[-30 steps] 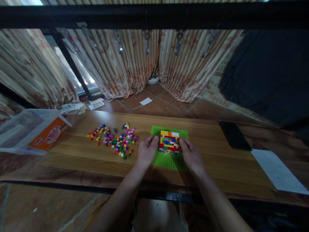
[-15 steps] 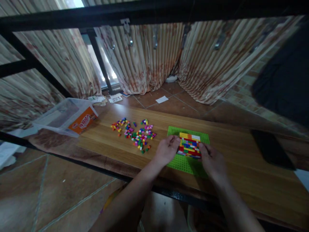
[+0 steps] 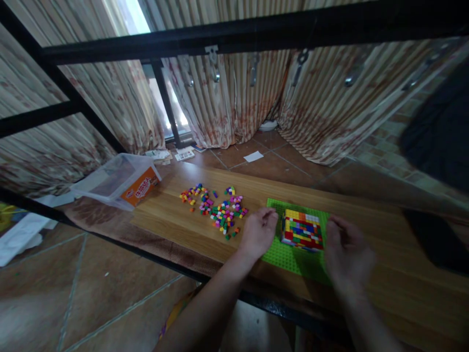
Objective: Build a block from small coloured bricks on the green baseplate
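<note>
A block of small multicoloured bricks stands on a green studded baseplate on the wooden table. My left hand rests at the baseplate's left edge, a little apart from the block, its fingers curled with nothing visible in them. My right hand hovers just right of the block, blurred by motion, fingers loosely bent and off the bricks. A scatter of loose coloured bricks lies left of my left hand.
A clear plastic box with an orange label sits at the table's left end. A dark flat object lies at the far right. A black metal frame crosses overhead; curtains and tiled floor lie beyond.
Both hands have come off the sides of the brick block, the right one pulling away to the right. The camera has swung left, shifting the table rightward in view.
</note>
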### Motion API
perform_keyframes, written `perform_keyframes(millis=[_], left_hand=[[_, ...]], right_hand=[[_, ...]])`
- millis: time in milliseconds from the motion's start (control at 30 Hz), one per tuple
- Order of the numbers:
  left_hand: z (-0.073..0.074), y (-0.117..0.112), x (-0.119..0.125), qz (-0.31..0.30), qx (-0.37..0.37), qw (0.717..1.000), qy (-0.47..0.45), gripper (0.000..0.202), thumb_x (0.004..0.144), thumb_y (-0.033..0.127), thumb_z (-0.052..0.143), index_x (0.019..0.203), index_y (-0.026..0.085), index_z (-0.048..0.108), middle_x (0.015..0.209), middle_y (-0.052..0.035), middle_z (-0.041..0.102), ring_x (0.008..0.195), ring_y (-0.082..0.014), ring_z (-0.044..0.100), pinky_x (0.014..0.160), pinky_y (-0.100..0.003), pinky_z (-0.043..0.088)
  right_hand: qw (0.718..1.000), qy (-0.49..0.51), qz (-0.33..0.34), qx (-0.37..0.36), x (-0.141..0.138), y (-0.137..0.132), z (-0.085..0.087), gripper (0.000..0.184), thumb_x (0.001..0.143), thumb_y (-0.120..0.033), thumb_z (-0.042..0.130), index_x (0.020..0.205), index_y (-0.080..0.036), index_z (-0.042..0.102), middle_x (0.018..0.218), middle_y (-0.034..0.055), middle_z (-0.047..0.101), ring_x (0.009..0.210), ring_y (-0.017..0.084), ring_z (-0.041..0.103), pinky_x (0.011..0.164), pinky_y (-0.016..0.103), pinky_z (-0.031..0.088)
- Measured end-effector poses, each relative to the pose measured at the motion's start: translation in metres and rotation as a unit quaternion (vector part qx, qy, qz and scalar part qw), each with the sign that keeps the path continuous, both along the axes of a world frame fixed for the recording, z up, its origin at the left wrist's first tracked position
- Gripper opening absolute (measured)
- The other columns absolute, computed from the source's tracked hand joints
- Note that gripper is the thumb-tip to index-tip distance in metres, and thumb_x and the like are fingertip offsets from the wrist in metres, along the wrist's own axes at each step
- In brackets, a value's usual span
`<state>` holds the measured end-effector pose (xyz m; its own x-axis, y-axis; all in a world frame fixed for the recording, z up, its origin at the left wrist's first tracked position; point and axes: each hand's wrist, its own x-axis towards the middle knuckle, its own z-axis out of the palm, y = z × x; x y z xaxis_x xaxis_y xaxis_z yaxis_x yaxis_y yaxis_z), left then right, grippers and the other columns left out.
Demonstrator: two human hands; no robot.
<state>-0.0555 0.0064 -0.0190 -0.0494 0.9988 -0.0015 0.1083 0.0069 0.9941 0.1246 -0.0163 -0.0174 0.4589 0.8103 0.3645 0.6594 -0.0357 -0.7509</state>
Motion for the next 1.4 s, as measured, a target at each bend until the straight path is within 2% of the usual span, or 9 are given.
perform_keyframes(millis=[167,300,433,600,767,867,1067,1233,1400], left_hand=[[0.009,0.006,-0.020,0.062,0.035,0.995,-0.070,0.018,0.085,0.028,0.057,0.094,0.018,0.069,0.090,-0.0047,0.072,0.082,-0.0159,0.066,0.076,-0.027,0.053],[0.024,0.006,-0.049,0.149,0.031,0.977,-0.151,0.020,0.082,0.031,0.062,0.092,0.016,0.069,0.085,-0.0050,0.071,0.079,-0.0152,0.066,0.072,-0.026,0.053],[0.037,0.003,-0.096,0.266,0.058,0.933,-0.237,0.021,0.076,0.033,0.069,0.085,0.014,0.069,0.076,-0.0018,0.068,0.069,-0.0100,0.062,0.067,-0.022,0.050],[0.046,-0.004,-0.154,0.398,0.039,0.837,-0.375,0.018,0.066,0.024,0.072,0.079,0.013,0.068,0.070,0.0017,0.063,0.058,-0.0044,0.055,0.058,-0.016,0.044],[0.048,-0.010,-0.185,0.446,0.030,0.803,-0.393,0.017,0.065,0.020,0.069,0.080,0.013,0.066,0.068,0.0029,0.061,0.057,-0.0036,0.054,0.058,-0.016,0.042],[0.044,-0.011,-0.198,0.468,0.033,0.808,-0.356,0.019,0.065,0.023,0.069,0.081,0.014,0.066,0.069,0.0027,0.061,0.056,-0.0037,0.052,0.058,-0.017,0.040],[0.014,0.003,-0.227,0.490,0.023,0.863,-0.119,0.025,0.075,0.032,0.063,0.093,0.015,0.069,0.085,-0.0042,0.069,0.076,-0.0128,0.062,0.072,-0.025,0.048],[-0.018,0.023,-0.241,0.377,0.057,0.912,0.152,0.035,0.087,0.037,0.053,0.112,0.017,0.066,0.116,-0.0135,0.068,0.112,-0.0247,0.062,0.101,-0.041,0.045],[-0.035,0.033,-0.237,0.273,0.095,0.910,0.298,0.046,0.095,0.038,0.040,0.130,0.012,0.054,0.138,-0.0201,0.056,0.131,-0.0282,0.051,0.111,-0.049,0.038]], right_hand=[[0.987,-0.026,0.080,0.136,-0.036,-0.006,0.010,0.027,0.094,-0.037,0.050,0.100,-0.019,0.070,0.098,0.0106,0.070,0.092,0.024,0.066,0.086,0.040,0.052],[0.964,-0.037,0.208,0.159,-0.075,-0.020,0.006,0.020,0.095,-0.027,0.051,0.103,-0.023,0.069,0.104,0.0078,0.070,0.098,0.021,0.066,0.091,0.038,0.052],[0.946,-0.033,0.305,0.105,-0.111,-0.023,-0.001,0.023,0.096,-0.026,0.050,0.113,-0.024,0.066,0.113,0.0074,0.068,0.107,0.020,0.064,0.095,0.037,0.051],[0.947,-0.045,0.315,0.034,-0.154,0.034,0.001,0.035,0.098,-0.039,0.045,0.122,-0.020,0.062,0.121,0.0107,0.067,0.114,0.024,0.061,0.100,0.043,0.049],[0.908,-0.117,0.399,-0.056,-0.185,0.115,-0.007,0.045,0.099,-0.038,0.038,0.127,-0.013,0.060,0.134,0.0163,0.061,0.127,0.027,0.054,0.110,0.047,0.040],[0.875,-0.150,0.453,-0.077,-0.192,0.127,-0.019,0.045,0.100,-0.038,0.035,0.125,-0.013,0.063,0.136,0.0153,0.059,0.130,0.026,0.051,0.113,0.047,0.036],[0.825,-0.138,0.543,-0.070,-0.197,0.091,-0.019,0.047,0.100,-0.046,0.036,0.125,-0.017,0.065,0.137,0.0125,0.059,0.131,0.024,0.052,0.113,0.044,0.038],[0.826,-0.102,0.550,-0.067,-0.210,0.098,-0.003,0.044,0.101,-0.044,0.037,0.125,-0.019,0.063,0.134,0.0114,0.060,0.124,0.022,0.057,0.107,0.040,0.043],[0.823,-0.129,0.548,-0.078,-0.249,0.144,-0.005,0.044,0.100,-0.037,0.040,0.134,-0.013,0.056,0.141,0.0154,0.055,0.132,0.024,0.050,0.112,0.041,0.038]])
